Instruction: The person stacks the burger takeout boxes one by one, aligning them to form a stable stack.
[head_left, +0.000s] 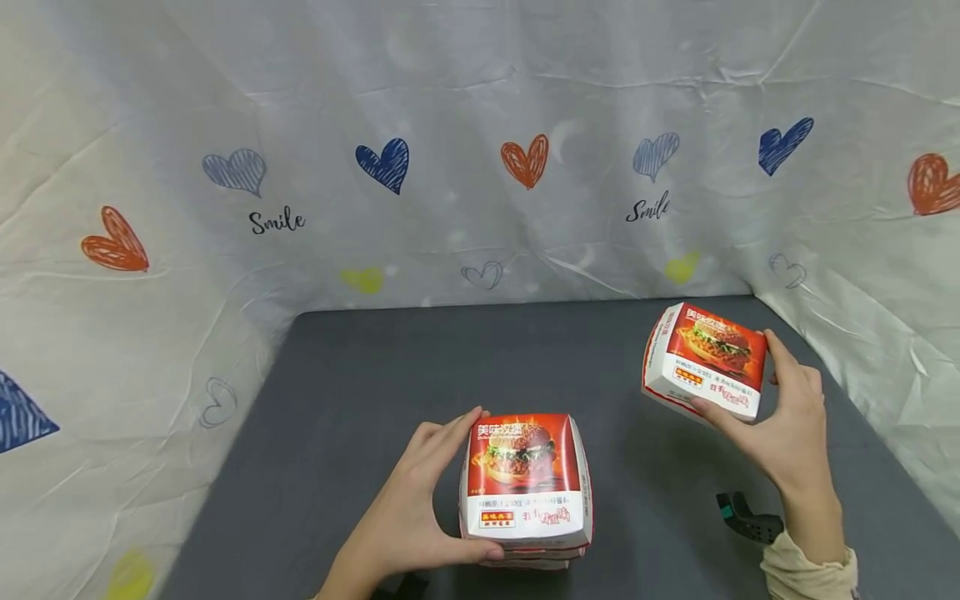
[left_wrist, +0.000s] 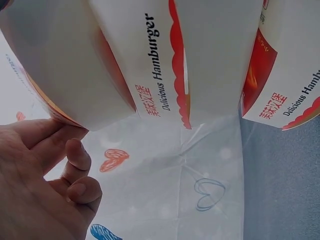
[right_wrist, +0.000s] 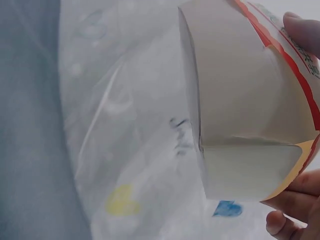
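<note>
My left hand grips a red-and-white hamburger box by its left side, thumb at the front edge and fingers behind. This box tops a stack; the lower boxes show best in the left wrist view, with "Delicious Hamburger" on their sides. Over the right part of the table, my right hand holds another hamburger box, tilted and raised, its shadow below. The thumb presses its front edge and the fingers lie at its right side. In the right wrist view the plain underside of this box shows.
A dark grey table spreads beneath both hands. White cloth printed with hearts and "Smile" hangs behind it and along both sides. A black wrist strap sits by the right wrist.
</note>
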